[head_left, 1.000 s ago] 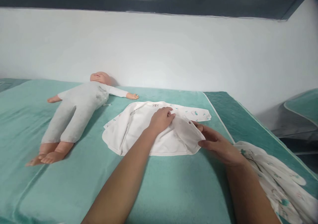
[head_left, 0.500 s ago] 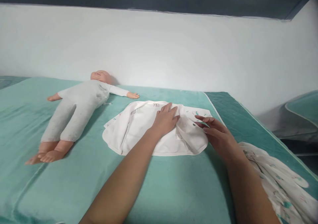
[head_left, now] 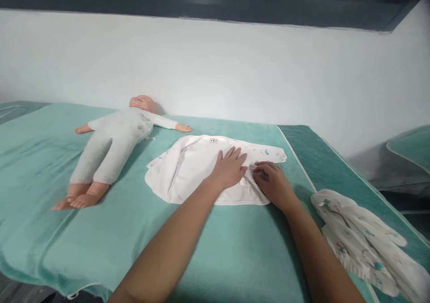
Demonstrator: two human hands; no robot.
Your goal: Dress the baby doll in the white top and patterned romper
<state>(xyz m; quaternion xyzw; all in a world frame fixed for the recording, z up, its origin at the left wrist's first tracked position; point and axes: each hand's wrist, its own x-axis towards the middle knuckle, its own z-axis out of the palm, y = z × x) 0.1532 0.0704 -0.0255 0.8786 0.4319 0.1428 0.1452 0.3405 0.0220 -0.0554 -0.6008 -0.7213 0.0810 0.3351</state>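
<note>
A white baby shirt (head_left: 198, 173) lies spread on the green cover, its front open and a small printed label at the neckline. My left hand (head_left: 230, 168) rests flat on the right half of the shirt, fingers spread. Beside it, my right hand (head_left: 272, 182) has curled fingers and thumb closed on the shirt's right front flap, which is folded inward; the fingertips are partly hidden in the cloth. The printed right sleeve stretches out beyond both hands.
A baby doll (head_left: 122, 126) in a white suit lies on its back at the left. Patterned white baby clothes (head_left: 363, 240) lie to the right of my right forearm. The green cover (head_left: 235, 249) ends at a white wall (head_left: 215, 70) behind, under a dark overhang (head_left: 201, 2).
My right hand has moved left and closed on the shirt's right flap, folding it inward. My left hand stays flat on the shirt. The view has shifted slightly.
</note>
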